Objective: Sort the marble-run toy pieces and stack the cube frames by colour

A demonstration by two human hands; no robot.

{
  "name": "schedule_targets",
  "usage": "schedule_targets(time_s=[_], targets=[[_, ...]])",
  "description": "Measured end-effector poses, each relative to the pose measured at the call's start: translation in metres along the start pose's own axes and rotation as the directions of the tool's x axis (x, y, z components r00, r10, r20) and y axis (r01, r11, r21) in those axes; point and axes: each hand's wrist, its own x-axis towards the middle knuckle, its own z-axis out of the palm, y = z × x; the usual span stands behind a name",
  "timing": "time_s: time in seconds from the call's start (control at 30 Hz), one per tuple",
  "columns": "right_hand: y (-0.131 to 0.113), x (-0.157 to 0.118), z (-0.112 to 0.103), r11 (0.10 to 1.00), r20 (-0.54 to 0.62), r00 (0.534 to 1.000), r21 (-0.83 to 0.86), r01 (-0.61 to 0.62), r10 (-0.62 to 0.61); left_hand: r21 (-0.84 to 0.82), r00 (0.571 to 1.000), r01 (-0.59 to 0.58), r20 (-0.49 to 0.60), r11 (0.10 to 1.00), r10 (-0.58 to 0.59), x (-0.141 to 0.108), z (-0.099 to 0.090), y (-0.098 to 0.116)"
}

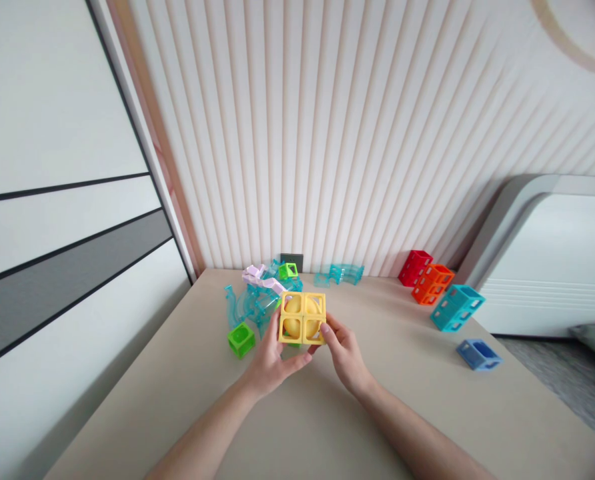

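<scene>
Above the table, both hands hold a block of yellow cubes (pixel 303 318) joined in a two-by-two square, with open frame sides and rounded shapes inside. My left hand (pixel 272 357) grips its left side, thumb stretched along below it. On the right edge, my right hand (pixel 344 350) presses its thumb to the front, with its other fingers behind and partly hidden. Behind the block lies a heap of see-through teal track pieces (pixel 257 303) with pale lilac pieces (pixel 272 285) on it. A green cube (pixel 241 340) sits left of my left hand.
Red cubes (pixel 415 268), orange cubes (pixel 432 284) and a teal cube stack (pixel 456 308) stand at the table's right, with a blue cube (pixel 478 355) nearer. More teal track (pixel 346 274) lies by the ribbed wall (pixel 297 133). A white cabinet (pixel 67 373) borders the left.
</scene>
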Motion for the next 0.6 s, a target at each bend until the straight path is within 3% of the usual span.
schedule_targets(time_s=[0.07, 0.27, 0.6], targets=[[0.002, 0.001, -0.001, 1.0, 0.006, 1.0, 0.0, -0.004, 0.004, -0.105, 0.998, 0.04, 0.046, 0.994, -0.036, 0.001, 0.002, 0.006], [0.01, -0.002, 0.002, 0.999, 0.041, 0.999, 0.033, -0.009, 0.007, -0.078, 0.986, 0.132, -0.093, 0.988, -0.139, 0.004, 0.001, 0.01], [0.022, -0.005, -0.003, 1.0, 0.066, 0.998, 0.01, 0.01, -0.011, -0.173, 0.987, 0.11, -0.095, 0.979, -0.128, 0.002, 0.0, 0.011]])
